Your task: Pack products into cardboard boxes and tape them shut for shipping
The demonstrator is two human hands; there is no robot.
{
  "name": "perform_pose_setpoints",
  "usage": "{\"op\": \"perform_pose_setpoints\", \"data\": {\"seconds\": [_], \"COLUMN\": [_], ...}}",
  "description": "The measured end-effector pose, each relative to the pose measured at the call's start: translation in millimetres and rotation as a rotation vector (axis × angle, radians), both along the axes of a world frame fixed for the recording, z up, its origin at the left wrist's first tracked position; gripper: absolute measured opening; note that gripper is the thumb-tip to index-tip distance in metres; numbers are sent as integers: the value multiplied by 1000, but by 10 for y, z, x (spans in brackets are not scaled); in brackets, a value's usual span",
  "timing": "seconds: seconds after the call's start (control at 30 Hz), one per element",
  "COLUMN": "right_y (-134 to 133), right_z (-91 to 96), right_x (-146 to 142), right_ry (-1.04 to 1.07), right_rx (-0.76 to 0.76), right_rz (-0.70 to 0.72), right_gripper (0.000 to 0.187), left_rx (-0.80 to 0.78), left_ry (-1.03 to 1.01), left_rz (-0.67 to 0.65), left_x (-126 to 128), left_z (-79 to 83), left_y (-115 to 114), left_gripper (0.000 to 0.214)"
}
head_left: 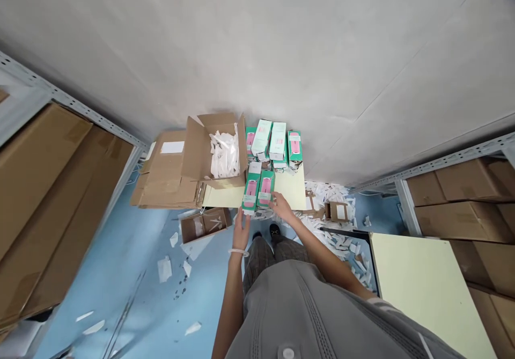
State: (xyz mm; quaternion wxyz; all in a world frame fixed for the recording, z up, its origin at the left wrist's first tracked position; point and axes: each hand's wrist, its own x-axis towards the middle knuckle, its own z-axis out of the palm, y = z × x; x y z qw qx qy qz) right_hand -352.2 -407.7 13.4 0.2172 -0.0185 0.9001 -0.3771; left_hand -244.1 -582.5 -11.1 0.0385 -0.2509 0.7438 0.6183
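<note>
Two green boxes with pink pictures on their fronts lie side by side near the table's front edge. The left green box [250, 190] has its white end flap standing out at the far end. My left hand [240, 233] is at its near left corner, fingers stretched forward. Against the lower right side of the right green box [266, 184], my right hand [282, 207] rests with its fingers apart. Neither hand is wrapped round a box. Behind them, several more green and white boxes [277, 140] are piled against the wall.
An open cardboard carton [195, 149] filled with white wrapped pieces stands left on the pale table [295, 187]. Flattened cardboard [161, 179] lies beyond it. An open box [205, 225] and paper scraps [164, 269] are on the blue floor. Shelves of cartons [462, 222] flank both sides.
</note>
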Motion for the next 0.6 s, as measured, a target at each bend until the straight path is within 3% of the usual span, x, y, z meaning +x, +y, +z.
{"op": "perform_pose_setpoints", "data": {"seconds": [0.17, 0.37, 0.6], "right_y": [-466, -879, -1021], "right_z": [-237, -445, -619], "right_x": [-65, -132, -295], "right_ry": [-104, -89, -140], "right_rx": [160, 378, 486], "right_rz": [-90, -237, -401], "right_gripper": [55, 56, 54], "left_rx": [-73, 107, 163], "left_ry": [-2, -64, -181], "left_rz": [-137, -354, -489], "left_x": [-360, -737, -867], "left_z": [-213, -380, -567], "left_y": [-40, -149, -516], "left_gripper": [74, 56, 51]}}
